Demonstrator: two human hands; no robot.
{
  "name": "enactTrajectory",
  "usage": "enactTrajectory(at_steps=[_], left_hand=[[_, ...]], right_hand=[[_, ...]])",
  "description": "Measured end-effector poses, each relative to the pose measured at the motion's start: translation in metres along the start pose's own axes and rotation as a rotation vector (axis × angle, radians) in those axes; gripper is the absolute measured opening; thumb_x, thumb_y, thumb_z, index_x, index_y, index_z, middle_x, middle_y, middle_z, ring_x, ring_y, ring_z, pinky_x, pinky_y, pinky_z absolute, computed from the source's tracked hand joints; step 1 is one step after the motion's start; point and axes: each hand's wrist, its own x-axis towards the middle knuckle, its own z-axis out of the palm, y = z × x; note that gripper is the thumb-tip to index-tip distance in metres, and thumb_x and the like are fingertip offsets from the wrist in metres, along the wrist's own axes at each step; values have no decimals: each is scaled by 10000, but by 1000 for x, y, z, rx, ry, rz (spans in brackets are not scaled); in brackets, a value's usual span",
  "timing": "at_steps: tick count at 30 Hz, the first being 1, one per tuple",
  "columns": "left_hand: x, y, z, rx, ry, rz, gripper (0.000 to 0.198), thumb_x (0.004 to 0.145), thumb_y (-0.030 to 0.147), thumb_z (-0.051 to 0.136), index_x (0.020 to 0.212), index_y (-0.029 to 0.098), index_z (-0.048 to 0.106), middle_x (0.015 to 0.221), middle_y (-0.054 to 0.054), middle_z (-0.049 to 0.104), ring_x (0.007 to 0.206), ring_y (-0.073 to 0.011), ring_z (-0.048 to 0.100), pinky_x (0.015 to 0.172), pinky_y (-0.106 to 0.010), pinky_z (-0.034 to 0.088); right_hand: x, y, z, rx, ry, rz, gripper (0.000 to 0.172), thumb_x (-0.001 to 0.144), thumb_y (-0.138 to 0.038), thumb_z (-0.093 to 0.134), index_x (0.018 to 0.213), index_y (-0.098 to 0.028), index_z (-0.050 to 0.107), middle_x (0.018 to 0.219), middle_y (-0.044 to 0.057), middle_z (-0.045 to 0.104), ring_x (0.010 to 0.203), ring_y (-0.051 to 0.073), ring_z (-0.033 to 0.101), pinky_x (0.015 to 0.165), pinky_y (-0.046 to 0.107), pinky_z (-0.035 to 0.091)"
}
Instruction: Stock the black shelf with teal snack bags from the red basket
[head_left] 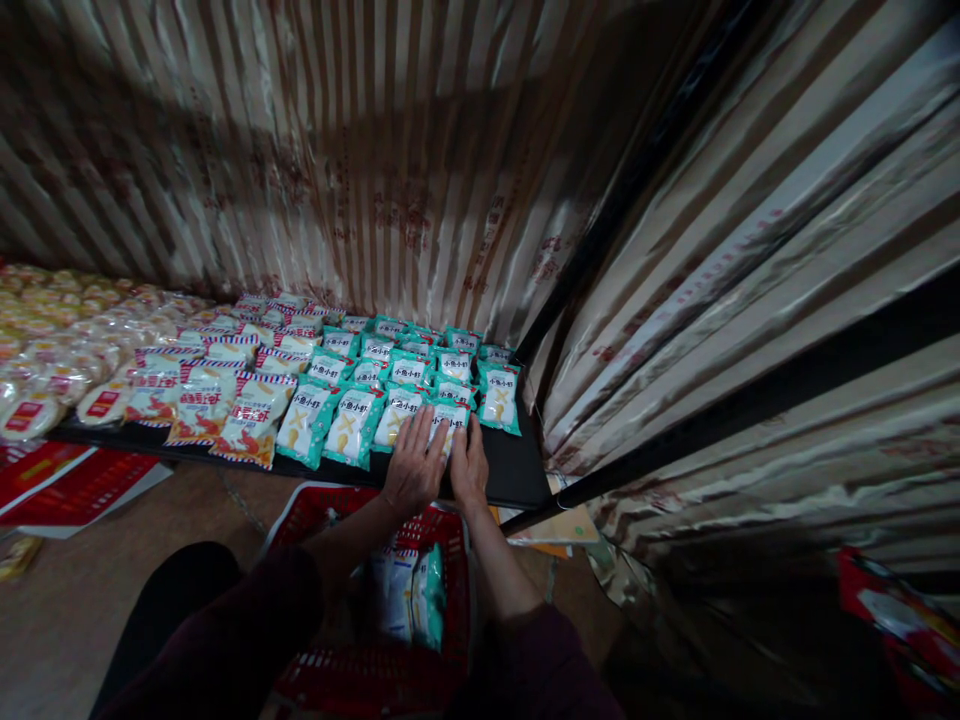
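Teal-and-white snack bags stand in rows at the right end of a low black shelf (517, 465). My left hand (415, 465) lies with stretched fingers over the front of one snack bag (448, 415) in the front row. Along that bag's right edge rests my right hand (469, 465), its fingers straight and pointing up; its thumb is mostly hidden. Between my forearms, below the shelf, a red plastic basket (300, 500) holds several more bags, with a teal bag (429, 600) among them.
Left of the teal rows stand orange-and-white snack bags (251, 415), then clear-wrapped round items (30, 412). Striped printed sheeting (375, 170) hangs behind. Dark metal bars (720, 400) slant across the right side. A red printed sheet (60, 485) lies at lower left.
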Motion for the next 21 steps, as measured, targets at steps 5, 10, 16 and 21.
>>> enactTrajectory(at_steps=[5,10,16,21], left_hand=[[-1,3,-3,-1,-44,18,544,887,262,407,1401,104,322,1521,-195,179,1417,-311,116,1114,-535,216],[-3,3,-1,-8,-73,27,537,893,274,393,1403,119,322,1518,-181,207,1417,-304,118,1112,-532,226],[-4,2,3,-15,-69,8,539,896,285,400,1406,130,318,1519,-177,207,1418,-304,119,1117,-528,215],[-9,2,5,-8,-49,24,538,891,308,420,1397,144,340,1513,-187,218,1416,-318,123,1108,-539,218]], right_hand=[[24,1,-5,52,-20,44,711,870,-605,256,1419,-158,320,1459,129,370,1334,260,360,1078,428,277],[43,3,-2,115,-88,-38,696,878,-626,248,1392,-174,377,1341,110,523,1219,229,487,1017,382,358],[41,5,-1,107,-103,-43,684,877,-626,250,1383,-188,390,1335,94,529,1220,224,487,1019,382,360],[32,4,-7,80,-52,-7,698,871,-620,259,1386,-165,385,1405,118,451,1291,243,415,1050,396,326]])
